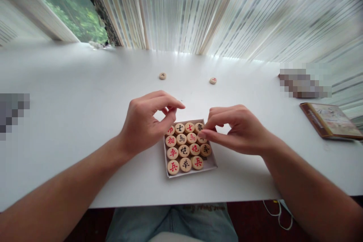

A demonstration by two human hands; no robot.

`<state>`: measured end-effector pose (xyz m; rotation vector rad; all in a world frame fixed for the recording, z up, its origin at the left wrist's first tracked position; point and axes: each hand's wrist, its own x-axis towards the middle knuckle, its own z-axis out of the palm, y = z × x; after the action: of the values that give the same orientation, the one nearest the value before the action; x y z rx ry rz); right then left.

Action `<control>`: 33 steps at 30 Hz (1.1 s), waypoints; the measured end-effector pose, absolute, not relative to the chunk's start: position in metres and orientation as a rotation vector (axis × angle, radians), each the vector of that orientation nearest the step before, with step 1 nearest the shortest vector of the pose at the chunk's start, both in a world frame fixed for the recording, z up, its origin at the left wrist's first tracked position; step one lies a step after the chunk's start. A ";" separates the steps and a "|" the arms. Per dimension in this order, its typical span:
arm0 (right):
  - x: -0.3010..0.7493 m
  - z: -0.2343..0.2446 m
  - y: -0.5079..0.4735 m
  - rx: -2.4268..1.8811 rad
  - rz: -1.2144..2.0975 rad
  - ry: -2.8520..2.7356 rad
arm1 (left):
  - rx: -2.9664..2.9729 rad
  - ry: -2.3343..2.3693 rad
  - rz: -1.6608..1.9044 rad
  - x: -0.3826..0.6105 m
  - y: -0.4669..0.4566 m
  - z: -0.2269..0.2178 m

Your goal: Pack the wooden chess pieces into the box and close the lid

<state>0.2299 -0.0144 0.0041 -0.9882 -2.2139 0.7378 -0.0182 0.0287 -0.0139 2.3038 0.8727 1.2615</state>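
Observation:
A small white box (210,165) lies on the white table (85,121), filled with several round wooden chess pieces (185,150) marked in red and black. My left hand (147,123) hovers over the box's top left corner, fingers curled with thumb and forefinger close together; what they pinch, if anything, is hidden. My right hand (236,128) is at the box's top right corner, fingertips pinched on a piece (202,135) there. Two loose pieces, one (162,76) black-marked and one (213,80) red-marked, lie farther back on the table.
A brown box lid or book (330,120) lies at the right. Blurred-out patches sit at the far right (304,81) and left edge (13,111). Striped curtains (212,11) and a window (73,7) stand behind. The table's front edge is near my lap.

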 end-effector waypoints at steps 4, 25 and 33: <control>0.231 -0.009 -0.006 -1.207 0.552 -1.982 | 2.266 0.956 1.268 -0.021 0.037 -0.019; 0.237 -0.037 0.017 -1.352 0.484 -1.819 | 2.244 1.053 1.136 -0.024 0.043 -0.022; 0.234 -0.038 0.016 -1.292 0.421 -1.914 | 2.263 1.055 1.149 -0.025 0.043 -0.022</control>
<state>0.2337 0.0163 -0.0380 -1.2917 -1.9145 0.4212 -0.0252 0.0434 -0.0222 2.2628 1.0545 1.1491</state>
